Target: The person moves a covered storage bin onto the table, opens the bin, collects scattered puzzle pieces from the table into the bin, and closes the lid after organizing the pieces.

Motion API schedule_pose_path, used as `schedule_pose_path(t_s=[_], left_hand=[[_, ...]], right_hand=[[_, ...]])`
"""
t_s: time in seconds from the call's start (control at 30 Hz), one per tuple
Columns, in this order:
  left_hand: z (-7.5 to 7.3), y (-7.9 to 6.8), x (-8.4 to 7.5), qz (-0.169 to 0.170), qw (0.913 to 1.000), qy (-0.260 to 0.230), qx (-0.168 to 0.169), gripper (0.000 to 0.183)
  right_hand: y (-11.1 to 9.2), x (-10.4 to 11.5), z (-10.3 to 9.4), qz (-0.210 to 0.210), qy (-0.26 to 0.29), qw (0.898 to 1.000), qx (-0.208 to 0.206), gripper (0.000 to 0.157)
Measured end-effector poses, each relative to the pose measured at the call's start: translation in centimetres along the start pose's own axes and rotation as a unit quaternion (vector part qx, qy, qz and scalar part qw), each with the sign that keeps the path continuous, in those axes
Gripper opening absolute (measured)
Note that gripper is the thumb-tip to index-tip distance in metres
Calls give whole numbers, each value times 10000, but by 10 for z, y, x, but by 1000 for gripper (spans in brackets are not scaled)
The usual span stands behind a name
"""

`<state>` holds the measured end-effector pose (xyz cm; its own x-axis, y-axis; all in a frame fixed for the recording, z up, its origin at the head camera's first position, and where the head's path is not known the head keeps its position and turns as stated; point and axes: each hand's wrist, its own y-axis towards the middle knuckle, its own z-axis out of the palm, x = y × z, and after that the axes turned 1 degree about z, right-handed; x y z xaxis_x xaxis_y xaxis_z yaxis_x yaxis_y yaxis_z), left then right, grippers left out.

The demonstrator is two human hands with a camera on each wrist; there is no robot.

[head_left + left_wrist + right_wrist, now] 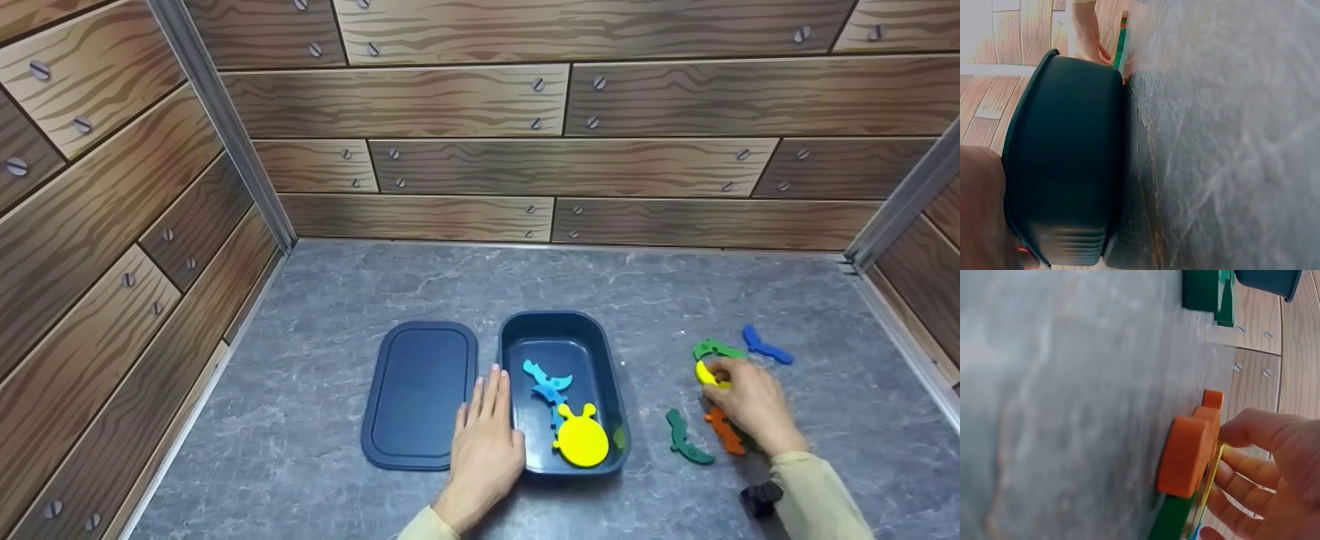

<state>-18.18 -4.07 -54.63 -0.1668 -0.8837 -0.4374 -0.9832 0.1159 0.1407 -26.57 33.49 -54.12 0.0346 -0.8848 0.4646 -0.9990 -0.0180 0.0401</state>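
Observation:
My left hand (486,448) lies with straight fingers along the left rim of a dark blue plastic container (596,375). Inside it are a light blue piece (547,377), a blue piece (551,394) and a round yellow piece with two knobs (583,442). To the right of the container, my right hand (756,405) pinches a curved yellow piece (703,373) between thumb and fingers. Its far end is hidden by the fingers. An orange piece (1182,455) stands close to that thumb in the right wrist view.
A flat dark blue lid (420,394) lies left of the container. Around my right hand are a green piece (716,349), a blue piece (766,346) and a dark green piece (684,439). Another green piece (746,441) is partly under that hand. Wood-patterned walls (465,105) enclose the grey tabletop (337,285).

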Motion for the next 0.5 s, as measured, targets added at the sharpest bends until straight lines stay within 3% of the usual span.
schedule_pose_path(t_s=[0.23, 0.5], left_hand=[[0, 1, 0, -41, 10000, 64, 23, 69], [-1, 0, 0, 0, 9999, 153, 55, 69]], right_hand=[[-2, 3, 1, 29, 192, 9996, -190, 41], [-6, 9, 3, 269, 798, 9957, -389, 41]])
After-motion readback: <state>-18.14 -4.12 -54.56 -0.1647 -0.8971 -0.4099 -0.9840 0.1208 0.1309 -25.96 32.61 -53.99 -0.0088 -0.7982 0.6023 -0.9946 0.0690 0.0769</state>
